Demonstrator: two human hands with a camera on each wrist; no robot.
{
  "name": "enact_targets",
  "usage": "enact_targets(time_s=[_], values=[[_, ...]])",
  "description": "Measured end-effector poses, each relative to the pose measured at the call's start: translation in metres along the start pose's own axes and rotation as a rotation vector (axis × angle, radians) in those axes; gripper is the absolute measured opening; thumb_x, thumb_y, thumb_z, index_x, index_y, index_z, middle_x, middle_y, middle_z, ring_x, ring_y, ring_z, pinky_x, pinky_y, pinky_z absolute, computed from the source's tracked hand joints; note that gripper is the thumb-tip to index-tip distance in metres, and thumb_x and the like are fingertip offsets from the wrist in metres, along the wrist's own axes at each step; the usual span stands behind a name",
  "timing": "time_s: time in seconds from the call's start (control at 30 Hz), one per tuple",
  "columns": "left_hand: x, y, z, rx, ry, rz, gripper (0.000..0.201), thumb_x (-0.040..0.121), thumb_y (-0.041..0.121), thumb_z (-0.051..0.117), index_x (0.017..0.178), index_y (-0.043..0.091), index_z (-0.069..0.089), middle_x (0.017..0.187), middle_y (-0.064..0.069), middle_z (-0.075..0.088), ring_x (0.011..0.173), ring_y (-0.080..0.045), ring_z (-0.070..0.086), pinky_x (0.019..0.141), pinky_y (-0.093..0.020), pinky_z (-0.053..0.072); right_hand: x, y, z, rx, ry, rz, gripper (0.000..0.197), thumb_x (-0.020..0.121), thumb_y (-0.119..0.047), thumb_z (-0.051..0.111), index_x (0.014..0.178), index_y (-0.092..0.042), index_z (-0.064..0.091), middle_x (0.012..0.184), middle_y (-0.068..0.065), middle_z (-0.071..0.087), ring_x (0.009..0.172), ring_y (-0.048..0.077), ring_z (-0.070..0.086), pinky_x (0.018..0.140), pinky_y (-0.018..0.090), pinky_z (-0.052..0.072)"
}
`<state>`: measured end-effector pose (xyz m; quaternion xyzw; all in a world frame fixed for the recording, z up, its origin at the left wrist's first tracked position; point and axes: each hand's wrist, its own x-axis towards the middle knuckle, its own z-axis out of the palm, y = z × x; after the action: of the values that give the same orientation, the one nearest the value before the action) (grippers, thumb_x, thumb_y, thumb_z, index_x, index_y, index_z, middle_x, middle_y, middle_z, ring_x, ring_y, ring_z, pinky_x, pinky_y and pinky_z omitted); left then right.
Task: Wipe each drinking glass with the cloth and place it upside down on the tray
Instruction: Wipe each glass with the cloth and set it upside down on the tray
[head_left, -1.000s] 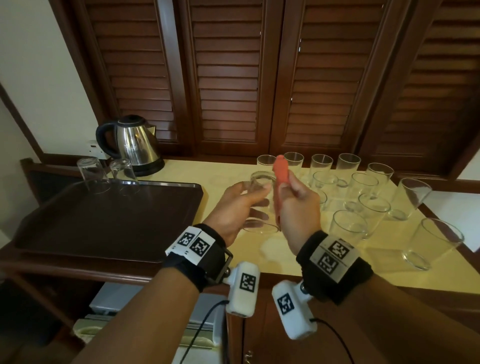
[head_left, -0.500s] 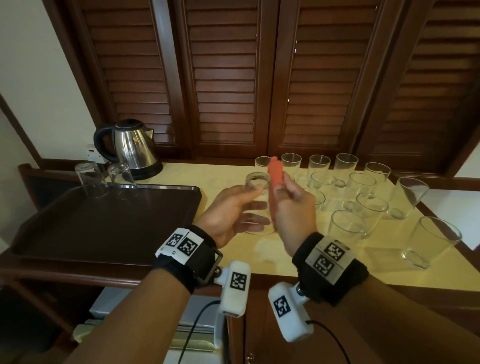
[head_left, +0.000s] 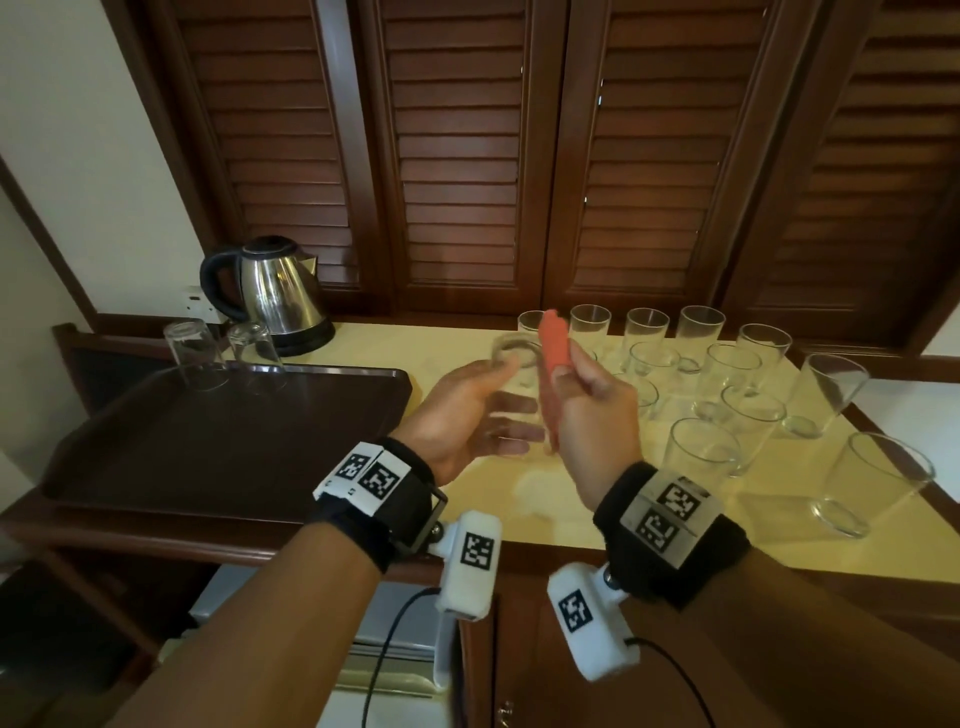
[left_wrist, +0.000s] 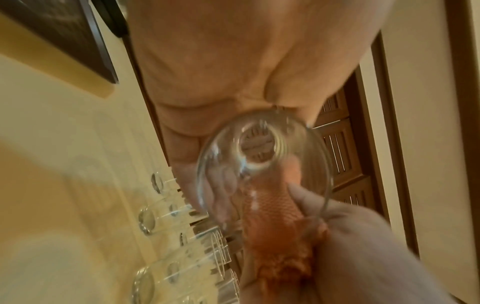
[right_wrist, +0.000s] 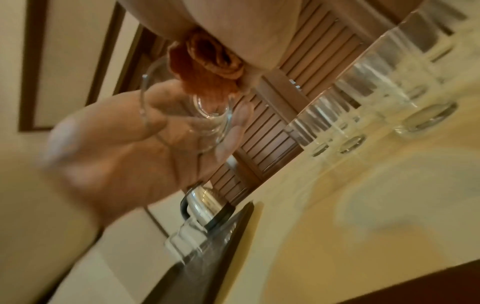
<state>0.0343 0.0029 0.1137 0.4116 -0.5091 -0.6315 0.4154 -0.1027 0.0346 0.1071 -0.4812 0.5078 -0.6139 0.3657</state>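
While left hand (head_left: 457, 410) grips glass (head_left: 511, 384) | right hand (head_left: 592, 415) holds cloth (head_left: 553, 353) | left wrist view: cloth inside glass.

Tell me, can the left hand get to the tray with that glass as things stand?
Probably yes: the left hand holds the glass just beside the tray, whose near part lies bare; two upturned glasses stand only at its far edge.

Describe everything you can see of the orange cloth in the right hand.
The orange cloth is a soft fabric with a fine waffle-like weave, bunched into a narrow roll. The right hand grips its middle, so one rounded end sticks up above the fingers and the other end hangs below the palm. It stands nearly upright, held above the yellow counter. The left wrist view shows it lying against the wall of the glass held in the left hand.
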Motion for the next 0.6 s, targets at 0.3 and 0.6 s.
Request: enact_targets(time_s=[0.3, 0.6], values=[[0.003, -0.001, 0.005, 0.027, 0.008, 0.023, 0.04, 0.102, 0.046, 0.063, 0.131, 0.018, 0.062, 0.117, -0.015, 0.07, 0.09, -0.03, 0.072, 0.077, -0.04, 0.057, 0.004, 0.0, -0.005, 0.01, 0.049, -0.02, 0.04, 0.106, -0.017, 0.048, 0.141, -0.035, 0.056, 0.107, -0.016, 0.072, 0.088, 0.008, 0.068, 0.071, 0.024, 0.056], [0.0, -0.003, 0.01, -0.047, 0.063, 0.064, 0.051, 0.092, 0.049, 0.067, 0.131, 0.015, 0.065, 0.116, -0.017, 0.07, 0.088, -0.027, 0.071, 0.078, -0.039, 0.057, -0.001, 0.005, -0.004, 0.022, 0.041, 0.015, 0.041, 0.106, -0.02, 0.05, 0.141, -0.041, 0.052, 0.104, -0.019, 0.074, 0.082, 0.011, 0.067, 0.072, 0.032, 0.058]])
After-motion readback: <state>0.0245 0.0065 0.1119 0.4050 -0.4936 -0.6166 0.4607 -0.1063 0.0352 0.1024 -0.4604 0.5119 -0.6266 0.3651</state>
